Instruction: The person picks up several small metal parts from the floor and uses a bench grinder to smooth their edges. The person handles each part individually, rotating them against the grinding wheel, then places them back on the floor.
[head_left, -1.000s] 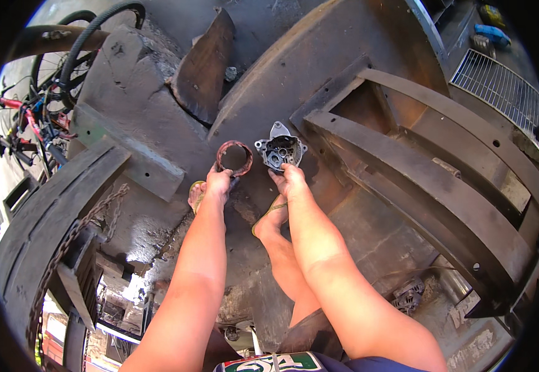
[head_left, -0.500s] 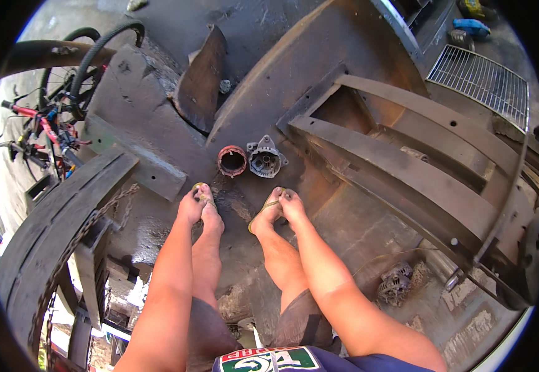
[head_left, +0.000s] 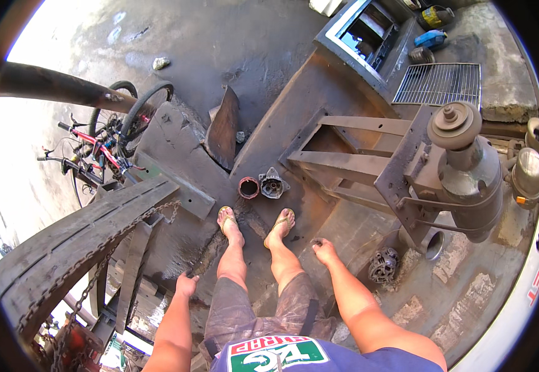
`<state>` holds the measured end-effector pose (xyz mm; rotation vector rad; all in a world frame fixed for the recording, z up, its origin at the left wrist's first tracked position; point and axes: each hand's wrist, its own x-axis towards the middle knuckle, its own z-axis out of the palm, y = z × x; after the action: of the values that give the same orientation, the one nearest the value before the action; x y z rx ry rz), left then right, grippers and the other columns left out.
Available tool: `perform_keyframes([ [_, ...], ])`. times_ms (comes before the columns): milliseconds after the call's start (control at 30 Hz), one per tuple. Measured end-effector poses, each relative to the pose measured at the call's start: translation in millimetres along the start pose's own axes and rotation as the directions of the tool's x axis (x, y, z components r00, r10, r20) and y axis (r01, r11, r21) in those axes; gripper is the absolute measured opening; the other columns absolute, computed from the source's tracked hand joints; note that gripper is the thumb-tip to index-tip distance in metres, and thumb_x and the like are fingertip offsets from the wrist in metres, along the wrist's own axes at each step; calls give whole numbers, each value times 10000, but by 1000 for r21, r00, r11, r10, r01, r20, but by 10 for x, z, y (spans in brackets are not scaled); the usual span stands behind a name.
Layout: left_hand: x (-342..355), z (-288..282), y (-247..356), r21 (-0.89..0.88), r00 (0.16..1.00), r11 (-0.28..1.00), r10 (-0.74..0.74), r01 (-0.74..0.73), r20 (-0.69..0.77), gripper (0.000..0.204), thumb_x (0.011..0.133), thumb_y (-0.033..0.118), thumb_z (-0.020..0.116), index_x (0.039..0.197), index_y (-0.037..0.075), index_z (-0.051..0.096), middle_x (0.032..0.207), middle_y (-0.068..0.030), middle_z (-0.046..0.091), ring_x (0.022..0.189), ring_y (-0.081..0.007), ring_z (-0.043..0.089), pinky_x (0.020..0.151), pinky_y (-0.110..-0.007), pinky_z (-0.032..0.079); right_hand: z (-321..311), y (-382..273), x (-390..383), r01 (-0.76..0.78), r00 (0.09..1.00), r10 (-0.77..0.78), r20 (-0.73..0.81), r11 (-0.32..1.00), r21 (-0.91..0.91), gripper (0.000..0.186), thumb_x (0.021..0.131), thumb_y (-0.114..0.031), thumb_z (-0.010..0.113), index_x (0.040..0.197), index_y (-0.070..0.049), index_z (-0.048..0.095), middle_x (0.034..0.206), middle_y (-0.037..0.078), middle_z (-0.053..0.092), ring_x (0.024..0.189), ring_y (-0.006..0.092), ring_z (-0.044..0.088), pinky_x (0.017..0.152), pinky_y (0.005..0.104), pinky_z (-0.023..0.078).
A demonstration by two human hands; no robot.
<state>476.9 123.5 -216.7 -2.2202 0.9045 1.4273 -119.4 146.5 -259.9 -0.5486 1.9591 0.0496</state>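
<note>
My left hand [head_left: 187,284] hangs beside my left knee, its blackened fingers loosely bent and apart, touching nothing that I can see. Out past my right knee is my right hand [head_left: 325,249], also loosely open, with dark fingertips and nothing visible in it. Ahead of my sandalled feet, a reddish ring like an alternator stator [head_left: 248,188] lies on the dirty metal surface. Right next to it sits a grey alternator housing [head_left: 273,184], its hollow side up. A grimy alternator [head_left: 383,265] rests to the right of my right hand.
A heavy steel frame [head_left: 344,160] with a round cylinder-like unit [head_left: 468,167] stands at the right. Thick curved leaf springs [head_left: 89,223] and a hanging chain [head_left: 96,248] are at the left, with a bicycle [head_left: 102,146] behind. A wire rack [head_left: 440,85] lies far right.
Both hands have left my feet and come back toward me, spreading outward. My view has risen and tilted, so the ring and the housing appear smaller.
</note>
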Motion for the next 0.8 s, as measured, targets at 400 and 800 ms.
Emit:
perform_keyframes([
  [400,-628,-77,664,11,902,949,302,-314,-307,625,974,135,781,1546,-6,571,1476,-247,682,1413,-375,636,1229,-456,472,371,-580,-15,12,998,-17,60,997,80,596,965,-303,814,1448,25,690,1347,247,769,1283,335,736,1106,429,566],
  [800,755,-1424,1313,903,332,361,902,-234,-274,667,886,350,824,1516,211,654,1750,-128,465,1625,-459,377,1275,-727,288,855,-1391,2447,85,994,-105,-41,939,-335,1059,816,-462,912,1648,16,463,1621,308,551,1522,430,531,1270,480,449],
])
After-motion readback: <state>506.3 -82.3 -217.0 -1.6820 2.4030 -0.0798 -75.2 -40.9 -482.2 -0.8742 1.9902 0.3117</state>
